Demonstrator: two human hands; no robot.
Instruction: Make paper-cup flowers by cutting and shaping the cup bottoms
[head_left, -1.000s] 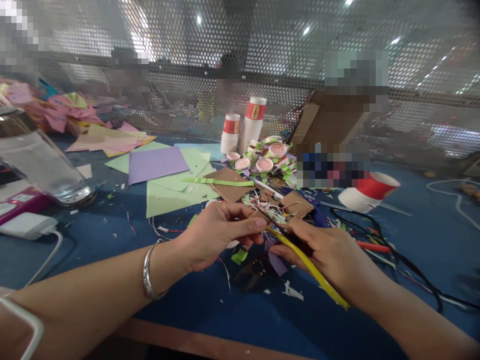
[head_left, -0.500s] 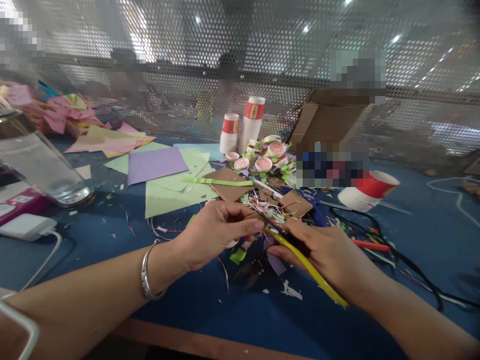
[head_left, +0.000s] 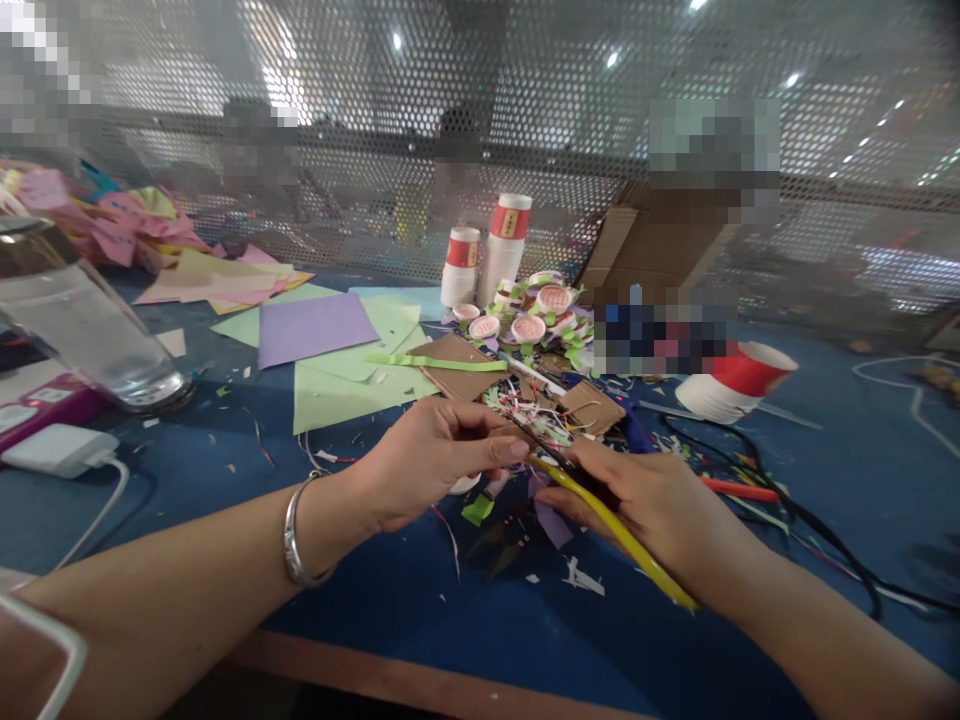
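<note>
My left hand [head_left: 435, 460] is closed in a pinch, thumb against fingers, and what lies between them is too small or hidden to name. My right hand [head_left: 660, 500] grips a plier-like tool with a yellow handle [head_left: 619, 530] and thin dark jaws. Its dark tip points up and left, close to my left fingertips. Part of a round white piece [head_left: 465, 485] shows beneath my left hand. Below both hands lie dark metal snips [head_left: 501, 548], a bit of green paper [head_left: 478, 510] and a purple paper piece [head_left: 553, 525].
Beyond are stacked paper cups [head_left: 504, 245], a pile of decorated paper discs [head_left: 553, 300] and coloured paper sheets [head_left: 319, 330]. A glass bottle [head_left: 97, 320] and white plug [head_left: 60, 452] sit left. A tipped cup [head_left: 735, 380] and black cable [head_left: 810, 520] lie right.
Both hands and the yellow-handled tool hold nearly the same pose. The view shifts only slightly.
</note>
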